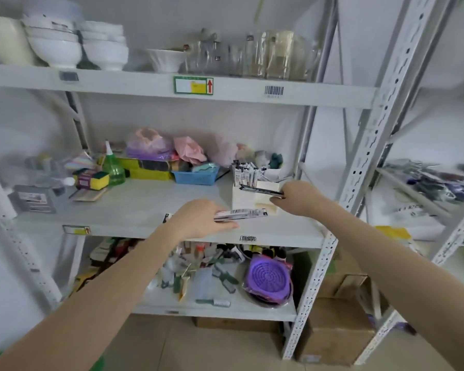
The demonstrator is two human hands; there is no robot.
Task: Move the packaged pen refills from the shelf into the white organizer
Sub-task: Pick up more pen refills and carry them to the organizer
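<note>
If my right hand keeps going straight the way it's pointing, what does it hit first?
Probably the white organizer. The right hand points left, holding a packaged pen refill over its open top; depth is unclear, so it may pass above.

two bare forearms come up from the bottom edge of the view, one on each side, with no sleeves, cuffs or gloves on them. the left hand (198,219) and the right hand (299,196) show no rings, and neither wrist carries a watch or a band. a small patch of bright green cloth sits at the bottom left corner beside the left arm, too cropped to tell what garment it is.
</note>
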